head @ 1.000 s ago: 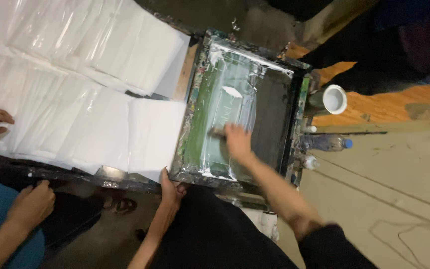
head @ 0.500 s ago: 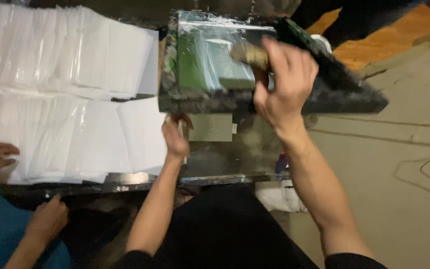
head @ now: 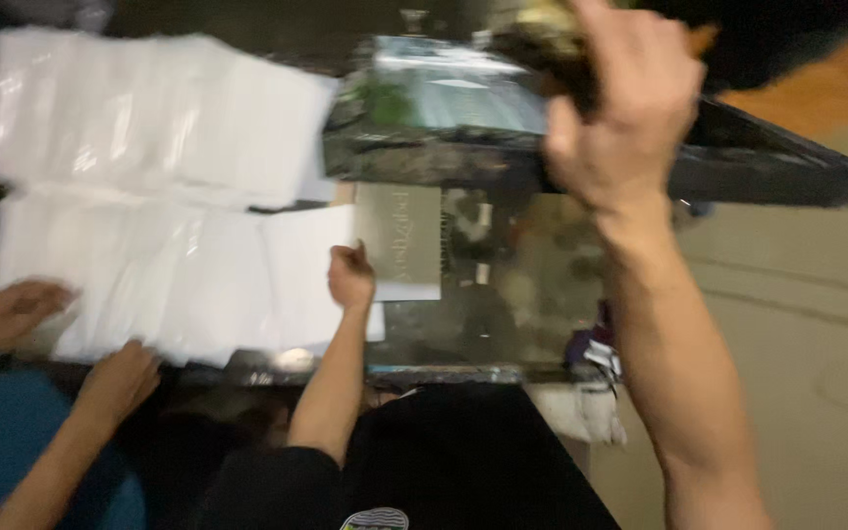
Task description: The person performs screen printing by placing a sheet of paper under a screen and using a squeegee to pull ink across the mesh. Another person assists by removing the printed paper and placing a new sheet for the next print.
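Since a second ago I have swung the printing frame (head: 542,137) up off the bench; my right hand (head: 620,108) is clenched on its handle. My left hand (head: 350,277) pinches the grey printed sheet (head: 399,236) near the bench's middle. White sheets (head: 149,196) cover its left side; tan floor (head: 797,324) right.

The person is wearing a black garment (head: 463,461) with a small pale emblem (head: 375,518) at 6 o'clock; both forearms and 2 hands, left hand (head: 350,277) and right hand (head: 625,118), are showing bare.

Overlapping white sheets (head: 149,196) in rows, a co-worker's hands (head: 12,312) at their edge
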